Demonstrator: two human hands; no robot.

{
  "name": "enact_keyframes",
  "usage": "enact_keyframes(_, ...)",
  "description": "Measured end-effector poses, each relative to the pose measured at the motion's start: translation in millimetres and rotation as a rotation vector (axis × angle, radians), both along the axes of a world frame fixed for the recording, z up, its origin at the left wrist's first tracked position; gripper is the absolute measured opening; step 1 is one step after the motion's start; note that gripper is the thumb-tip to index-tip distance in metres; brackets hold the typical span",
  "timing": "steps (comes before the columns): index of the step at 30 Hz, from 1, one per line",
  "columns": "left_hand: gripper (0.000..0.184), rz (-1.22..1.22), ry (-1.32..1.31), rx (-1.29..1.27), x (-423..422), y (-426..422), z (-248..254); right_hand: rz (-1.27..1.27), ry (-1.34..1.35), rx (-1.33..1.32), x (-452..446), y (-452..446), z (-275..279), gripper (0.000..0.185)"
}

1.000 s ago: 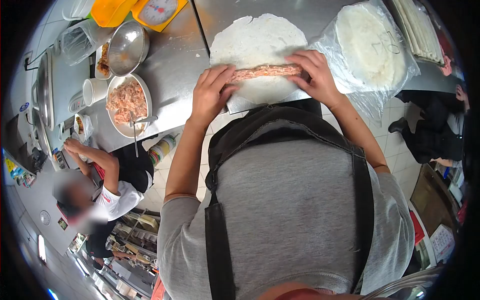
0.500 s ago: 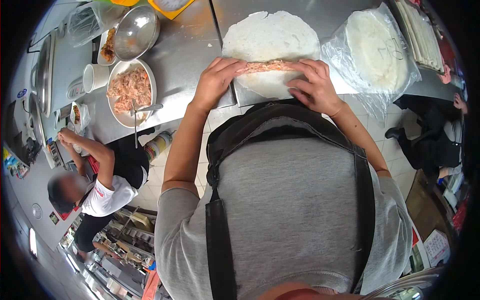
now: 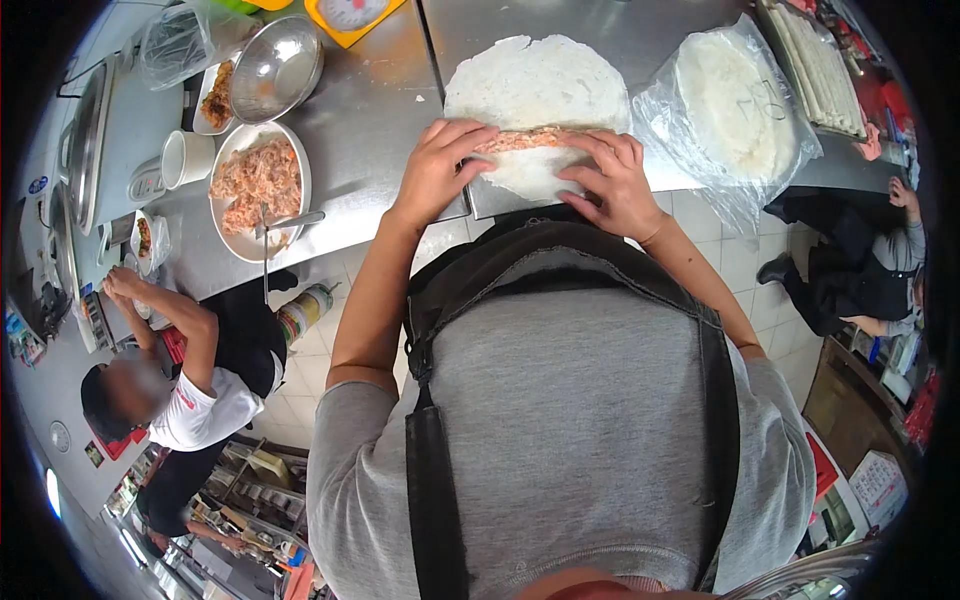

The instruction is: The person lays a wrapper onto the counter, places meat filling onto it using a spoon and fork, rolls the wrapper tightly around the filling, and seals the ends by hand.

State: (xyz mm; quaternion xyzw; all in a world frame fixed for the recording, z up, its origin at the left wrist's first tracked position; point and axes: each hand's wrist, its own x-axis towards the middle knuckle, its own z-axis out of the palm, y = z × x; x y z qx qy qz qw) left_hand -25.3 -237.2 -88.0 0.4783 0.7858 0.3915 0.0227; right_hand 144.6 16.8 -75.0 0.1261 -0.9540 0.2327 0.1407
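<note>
Meat strip [image 3: 530,140] spans left hand [image 3: 438,168] to right hand [image 3: 622,180] lengthwise, fingertips at each end (neither nearer, by my eye); both grips spread, thumbs parted.

For the left hand [image 3: 438,170], broad free way to the left over the bare steel table [image 3: 365,150], as far as the meat bowl [image 3: 304,186] and the metal handle [image 3: 306,218] reaching over its rim. For the right hand [image 3: 618,180], very little room on the right side: blocked there by the plastic bag [image 3: 662,125], and farther by the stack of pale sheets [image 3: 812,75]. Beyond the dough sheet [image 3: 535,80], again open steel.
</note>
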Motion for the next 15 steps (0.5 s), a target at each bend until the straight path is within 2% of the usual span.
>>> enact_keyframes(2, 0.048, 0.037, 0.023, 0.018, -0.5, 3.1, -14.4, -0.001, -0.001, -0.01, 1.8, -5.1, 1.0, 0.031)
enact_keyframes(6, 0.055, 0.056, 0.183, 0.044, 10.6, 20.6, -3.5, -0.063, -0.011, 0.009, 14.7, -11.9, -1.0, 0.034)
enact_keyframes(9, 0.057, 0.075, 0.193, -0.04, 13.8, 27.9, -5.3, -0.121, 0.033, -0.005, 21.9, -15.0, -5.9, 0.032)
enact_keyframes(15, 0.066, 0.074, 0.12, -0.048, 27.4, 66.0, -2.0, -0.271, 0.064, -0.054, 36.3, -10.8, 0.2, 0.023)
